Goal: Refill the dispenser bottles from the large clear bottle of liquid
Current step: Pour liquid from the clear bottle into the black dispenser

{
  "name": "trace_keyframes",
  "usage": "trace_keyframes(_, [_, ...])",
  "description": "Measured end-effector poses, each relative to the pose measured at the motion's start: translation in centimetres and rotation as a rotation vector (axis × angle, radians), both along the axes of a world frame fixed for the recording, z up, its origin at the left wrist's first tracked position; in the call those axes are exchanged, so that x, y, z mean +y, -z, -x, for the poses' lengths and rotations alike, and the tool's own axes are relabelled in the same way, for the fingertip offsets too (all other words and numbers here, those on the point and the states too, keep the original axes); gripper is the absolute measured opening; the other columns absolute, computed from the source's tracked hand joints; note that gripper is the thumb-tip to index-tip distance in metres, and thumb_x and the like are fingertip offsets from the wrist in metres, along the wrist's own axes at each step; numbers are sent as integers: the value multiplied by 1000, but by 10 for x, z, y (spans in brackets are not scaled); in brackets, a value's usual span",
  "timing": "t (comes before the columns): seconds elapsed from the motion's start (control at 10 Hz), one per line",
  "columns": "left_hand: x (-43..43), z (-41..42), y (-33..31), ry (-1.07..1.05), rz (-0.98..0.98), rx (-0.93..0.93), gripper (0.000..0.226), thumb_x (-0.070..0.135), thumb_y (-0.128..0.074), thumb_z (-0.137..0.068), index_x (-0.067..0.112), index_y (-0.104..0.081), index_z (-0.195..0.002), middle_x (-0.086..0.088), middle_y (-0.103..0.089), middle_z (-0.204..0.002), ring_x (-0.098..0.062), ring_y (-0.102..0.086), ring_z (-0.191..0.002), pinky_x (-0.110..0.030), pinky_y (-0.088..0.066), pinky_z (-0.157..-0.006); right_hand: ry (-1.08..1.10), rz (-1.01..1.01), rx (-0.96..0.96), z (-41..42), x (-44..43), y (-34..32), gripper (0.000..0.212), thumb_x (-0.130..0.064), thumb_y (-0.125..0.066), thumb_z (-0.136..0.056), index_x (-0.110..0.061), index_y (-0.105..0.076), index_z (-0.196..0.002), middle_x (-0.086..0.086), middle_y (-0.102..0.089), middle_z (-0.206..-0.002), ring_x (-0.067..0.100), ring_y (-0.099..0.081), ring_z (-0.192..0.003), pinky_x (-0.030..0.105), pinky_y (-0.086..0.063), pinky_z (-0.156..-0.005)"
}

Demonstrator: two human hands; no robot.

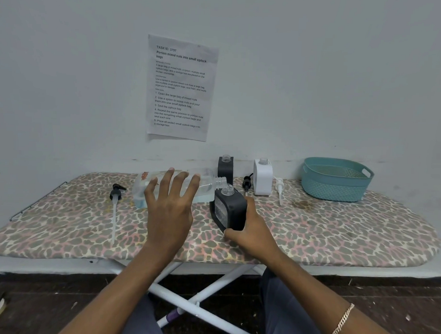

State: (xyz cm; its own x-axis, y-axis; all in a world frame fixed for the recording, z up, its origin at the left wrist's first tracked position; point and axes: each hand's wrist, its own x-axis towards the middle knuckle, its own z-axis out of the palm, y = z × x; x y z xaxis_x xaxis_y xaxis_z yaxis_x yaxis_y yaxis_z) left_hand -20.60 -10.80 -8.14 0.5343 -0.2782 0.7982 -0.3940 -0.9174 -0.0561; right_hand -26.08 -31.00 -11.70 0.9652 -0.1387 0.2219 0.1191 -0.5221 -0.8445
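Observation:
The large clear bottle (205, 185) lies almost horizontal above the board, a little pale liquid pooled along its lower side. Its uncapped neck points right, just over the open mouth of a black dispenser bottle (229, 209). My left hand (172, 202) wraps over the clear bottle's middle, fingers spread across it. My right hand (249, 230) grips the black dispenser bottle low on its near right side, and it stands slightly tilted. A second black dispenser bottle (225, 167) and a white dispenser bottle (263, 177) stand uncapped at the back.
Three pump heads lie loose on the leopard-print ironing board (337, 233): a black pump (116, 195) at the left, a black pump (247, 183) and a white pump (279, 187) beside the white bottle. A teal basket (335, 179) stands at the back right.

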Motion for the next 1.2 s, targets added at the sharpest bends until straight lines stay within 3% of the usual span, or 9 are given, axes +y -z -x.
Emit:
trace_keyframes(0.5, [0, 1, 0, 4, -3, 0, 74, -12, -68, -72, 17, -62, -140, -12, -61, -139, -39, -49, -140, -62, -33, -111, 1, -12, 10, -1, -1, 1, 83, -12, -77, -82, -35, -28, -144, -3, -67, -114, 10, -75, -69, 20, -56, -56])
trace_keyframes(0.7, [0, 1, 0, 2, -5, -4, 74, -12, -68, -72, 17, -62, -140, -12, -61, -138, -39, -49, -140, -62, -32, -111, 12, -5, 21, -1, 0, 2, 81, -14, -78, -80, -35, -30, -142, -2, -67, -109, 18, -76, -67, 41, -64, -58])
trace_keyframes(0.8, [0, 1, 0, 2, -5, -5, 74, -12, -69, -72, 17, -62, -140, -12, -61, -138, -39, -49, -141, -62, -32, -111, 11, -9, 17, -1, 0, 2, 80, -14, -78, -80, -37, -30, -139, -1, -67, -110, 19, -76, -68, 45, -65, -59])
trace_keyframes(1.2, [1, 1, 0, -2, -7, 3, 74, -12, -69, -72, 17, -62, -140, -11, -60, -139, -38, -48, -141, -62, -32, -111, 16, 5, 12, -3, -1, 4, 77, -17, -78, -79, -39, -30, -135, -2, -68, -110, 17, -76, -74, 39, -65, -62])
